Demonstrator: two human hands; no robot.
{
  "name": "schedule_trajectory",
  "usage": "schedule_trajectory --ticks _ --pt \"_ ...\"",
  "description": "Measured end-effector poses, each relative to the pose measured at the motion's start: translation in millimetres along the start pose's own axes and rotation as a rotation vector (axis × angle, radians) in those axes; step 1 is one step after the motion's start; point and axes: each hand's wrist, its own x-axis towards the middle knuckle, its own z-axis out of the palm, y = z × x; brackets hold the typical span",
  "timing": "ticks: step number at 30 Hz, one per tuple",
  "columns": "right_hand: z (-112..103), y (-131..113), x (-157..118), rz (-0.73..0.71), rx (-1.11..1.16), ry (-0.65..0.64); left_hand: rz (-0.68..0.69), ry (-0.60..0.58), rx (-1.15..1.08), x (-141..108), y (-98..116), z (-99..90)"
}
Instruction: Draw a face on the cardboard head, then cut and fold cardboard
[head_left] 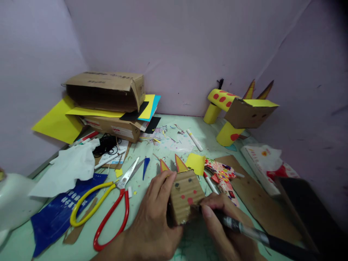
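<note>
A small corrugated cardboard head (pixel 186 194) with two pointed yellow-and-red ears, dark eyes and red spots sits low in the middle of the view. My left hand (pixel 156 210) is closed around its left side, with fingers over the top edge. Between the fingers of my right hand (pixel 227 221) is a black marker pen (pixel 250 232). Its tip end is at the lower right edge of the cardboard head; whether it touches I cannot tell. A yellow paper piece (pixel 196 164) lies just behind the head.
Open scissors (pixel 123 185) lie left of my left hand. Cardboard boxes (pixel 103 81) stand at the back left. A yellow spotted cardboard animal (pixel 236 112) stands at the back right. A tissue pack (pixel 265 163), a dark object (pixel 301 206) and a cardboard strip (pixel 258 195) are at the right.
</note>
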Motion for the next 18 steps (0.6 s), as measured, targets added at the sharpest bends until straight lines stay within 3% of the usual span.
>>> schedule_trajectory --ticks 4,9,11,15,18 --pt "-8.7 2.0 6.0 -0.007 -0.034 0.069 -0.036 -0.019 -0.036 1.0 -2.1 -0.6" --pt "-48.8 20.5 40.8 -0.017 -0.202 0.342 -0.14 0.013 -0.048 2.3 -7.0 -0.4" --pt "-70.9 31.5 53.4 -0.066 -0.264 0.254 -0.147 0.019 -0.031 2.3 -8.8 -0.7" --pt "-104.7 55.8 59.2 -0.15 -0.54 -0.239 -0.138 0.014 -0.008 1.2 -11.7 -0.3" --pt "-112.8 70.8 53.9 -0.219 -0.72 -0.493 -0.142 0.02 0.026 0.1 -13.2 1.0"
